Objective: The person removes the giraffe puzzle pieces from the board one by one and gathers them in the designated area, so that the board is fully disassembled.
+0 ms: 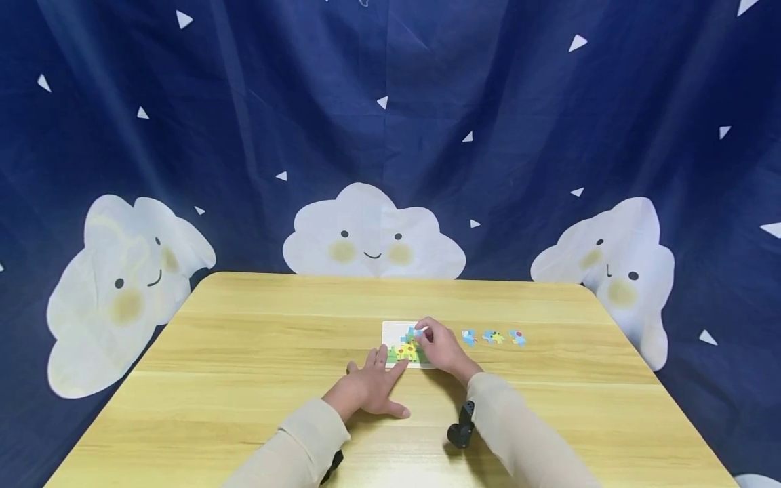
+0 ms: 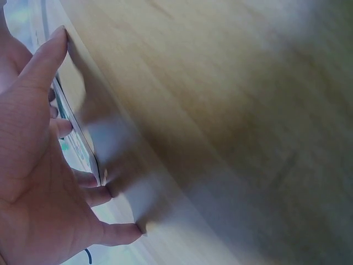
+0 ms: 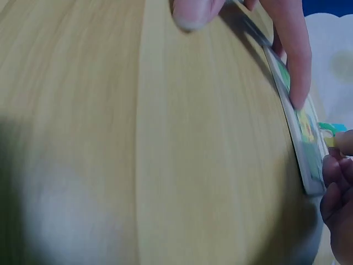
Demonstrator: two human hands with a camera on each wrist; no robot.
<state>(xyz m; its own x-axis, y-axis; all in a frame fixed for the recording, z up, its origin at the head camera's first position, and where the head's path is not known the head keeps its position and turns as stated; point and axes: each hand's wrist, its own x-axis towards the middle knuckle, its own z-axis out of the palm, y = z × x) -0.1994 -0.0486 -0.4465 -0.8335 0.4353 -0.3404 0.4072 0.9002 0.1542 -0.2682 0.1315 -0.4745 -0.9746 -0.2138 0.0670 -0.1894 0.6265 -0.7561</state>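
Note:
A small white-rimmed jigsaw board [image 1: 392, 332] lies on the table, partly filled with a yellow giraffe picture [image 1: 407, 351] over green. My left hand [image 1: 369, 390] is spread, with its fingertips along the board's left and near edges and its thumb out over the wood. In the left wrist view those fingers [image 2: 99, 193] stand straight at the board's side. Over the board's right part, my right hand [image 1: 442, 349] pinches a puzzle piece [image 3: 334, 128] between thumb and curled fingers, close above the picture. Its fingers hide much of that piece.
Three loose puzzle pieces lie in a row right of the board: a blue one [image 1: 468, 337], a blue and yellow one [image 1: 494, 337] and a blue one with red [image 1: 518, 337]. Behind the wooden table [image 1: 274, 312] hangs a dark blue cloud-print curtain [image 1: 342, 135].

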